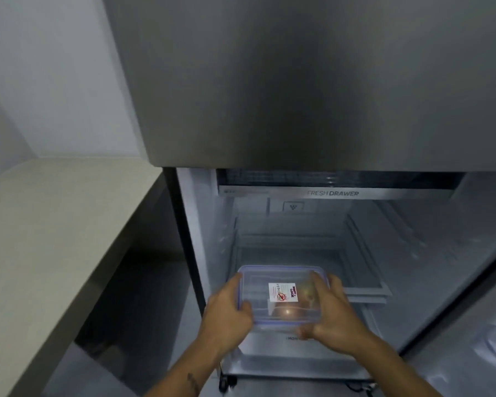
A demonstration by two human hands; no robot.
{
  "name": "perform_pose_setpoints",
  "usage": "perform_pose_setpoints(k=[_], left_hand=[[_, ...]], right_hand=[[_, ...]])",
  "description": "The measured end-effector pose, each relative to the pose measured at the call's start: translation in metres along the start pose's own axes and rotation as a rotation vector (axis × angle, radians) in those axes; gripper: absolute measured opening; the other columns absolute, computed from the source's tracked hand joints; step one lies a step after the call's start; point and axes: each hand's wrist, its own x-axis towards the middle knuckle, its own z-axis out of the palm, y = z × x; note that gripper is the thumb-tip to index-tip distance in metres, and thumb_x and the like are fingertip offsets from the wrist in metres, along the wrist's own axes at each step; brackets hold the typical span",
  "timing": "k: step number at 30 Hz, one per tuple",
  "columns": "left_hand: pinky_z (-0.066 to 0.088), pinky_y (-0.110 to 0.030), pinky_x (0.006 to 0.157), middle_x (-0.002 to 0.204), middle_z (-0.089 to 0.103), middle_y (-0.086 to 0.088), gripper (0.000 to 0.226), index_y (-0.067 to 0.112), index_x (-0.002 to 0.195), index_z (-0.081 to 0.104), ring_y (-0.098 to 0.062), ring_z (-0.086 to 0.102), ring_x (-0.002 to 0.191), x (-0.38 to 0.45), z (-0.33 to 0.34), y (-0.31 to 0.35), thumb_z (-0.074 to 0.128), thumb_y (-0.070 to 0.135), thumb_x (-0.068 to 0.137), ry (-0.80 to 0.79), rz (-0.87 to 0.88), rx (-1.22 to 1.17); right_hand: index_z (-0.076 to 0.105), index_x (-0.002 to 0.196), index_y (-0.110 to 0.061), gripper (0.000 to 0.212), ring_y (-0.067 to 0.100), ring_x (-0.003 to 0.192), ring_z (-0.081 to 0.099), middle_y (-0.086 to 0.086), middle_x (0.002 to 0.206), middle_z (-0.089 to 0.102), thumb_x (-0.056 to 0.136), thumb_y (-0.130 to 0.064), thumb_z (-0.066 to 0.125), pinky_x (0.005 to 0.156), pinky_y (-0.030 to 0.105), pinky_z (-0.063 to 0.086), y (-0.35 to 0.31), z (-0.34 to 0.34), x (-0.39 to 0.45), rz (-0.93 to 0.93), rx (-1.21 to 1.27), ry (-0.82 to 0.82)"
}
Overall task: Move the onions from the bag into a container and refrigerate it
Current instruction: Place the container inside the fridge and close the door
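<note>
A clear plastic container (281, 285) with a blue-rimmed lid and a white label is held level in front of the open fridge compartment (298, 242). Brownish onions show dimly through its lid at the right and near side. My left hand (226, 308) grips the container's left edge, thumb on the lid. My right hand (331, 308) grips its right edge, fingers over the lid. The container hovers just above a glass shelf (367, 293), at the shelf's front edge.
The steel freezer door (298, 81) above is closed. A tray marked FRESH DRAWER (332, 193) sits at the compartment's top. The open fridge door (487, 325) stands at the right. A beige counter (40, 239) runs along the left, with white wall behind.
</note>
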Motion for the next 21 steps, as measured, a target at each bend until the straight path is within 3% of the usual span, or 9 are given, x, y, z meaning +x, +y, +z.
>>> perform_pose_setpoints(k=[2,5,7,11,13,16,19,21], left_hand=[[0.055,-0.023,0.085,0.11,0.064,0.014,0.055,0.044,0.132,0.048,-0.01,0.064,0.101,0.035,0.023,-0.014,0.054,0.013,0.086,-0.019,-0.012,0.065],[0.05,-0.024,0.096,0.13,0.061,0.002,0.061,0.028,0.145,0.04,-0.017,0.061,0.114,0.088,0.054,-0.044,0.051,0.013,0.088,-0.043,-0.049,0.104],[0.038,-0.017,0.1,0.143,0.051,-0.003,0.066,0.02,0.151,0.032,-0.019,0.053,0.126,0.12,0.073,-0.065,0.053,0.012,0.089,-0.035,-0.106,0.103],[0.025,-0.008,0.099,0.154,0.037,-0.007,0.076,0.017,0.154,0.022,-0.015,0.04,0.134,0.171,0.111,-0.115,0.062,0.011,0.089,-0.074,-0.123,0.062],[0.025,-0.012,0.107,0.156,0.034,-0.007,0.083,0.015,0.154,0.022,-0.015,0.037,0.138,0.193,0.126,-0.142,0.07,0.014,0.086,-0.087,-0.133,0.061],[0.021,-0.005,0.102,0.155,0.036,-0.005,0.082,0.015,0.153,0.025,-0.012,0.039,0.135,0.215,0.143,-0.175,0.071,0.017,0.086,-0.061,-0.093,0.086],[0.026,-0.028,0.118,0.157,0.034,-0.003,0.075,0.017,0.153,0.026,-0.017,0.037,0.14,0.227,0.151,-0.197,0.066,0.022,0.09,-0.012,-0.003,0.036],[0.023,-0.031,0.12,0.159,0.031,-0.004,0.067,0.018,0.152,0.031,-0.017,0.031,0.144,0.232,0.153,-0.205,0.061,0.027,0.093,0.035,0.129,0.124]], right_hand=[[0.019,0.147,-0.039,0.126,0.028,0.137,0.031,-0.015,0.152,0.006,0.039,-0.049,0.082,0.11,0.043,0.039,0.022,0.005,0.032,-0.003,0.031,0.018],[0.044,0.118,-0.035,0.089,0.023,0.12,0.046,-0.004,0.132,0.035,0.037,-0.048,0.079,0.096,0.041,0.049,0.05,0.024,0.082,-0.048,0.061,0.083],[0.048,0.107,-0.033,0.078,0.019,0.109,0.05,-0.006,0.118,0.037,0.036,-0.044,0.079,0.091,0.037,0.05,0.067,0.042,0.115,-0.055,0.079,0.111],[0.05,0.101,-0.03,0.072,0.016,0.095,0.058,-0.007,0.113,0.037,0.039,-0.03,0.087,0.085,0.031,0.052,0.101,0.077,0.181,-0.045,0.097,0.138],[0.05,0.1,-0.03,0.07,0.022,0.1,0.058,-0.005,0.115,0.037,0.041,-0.029,0.087,0.087,0.036,0.053,0.119,0.093,0.207,-0.039,0.098,0.137],[0.05,0.099,-0.029,0.061,0.026,0.114,0.053,0.002,0.133,0.037,0.049,-0.03,0.085,0.095,0.037,0.049,0.144,0.107,0.238,-0.066,0.046,0.093],[0.055,0.107,-0.031,0.052,0.022,0.126,0.044,0.006,0.135,0.043,0.063,-0.035,0.083,0.101,0.032,0.043,0.162,0.112,0.255,-0.116,0.024,0.086],[0.054,0.121,-0.033,0.056,0.027,0.134,0.04,0.005,0.143,0.04,0.071,-0.046,0.076,0.107,0.036,0.038,0.167,0.111,0.258,-0.118,-0.098,0.162]])
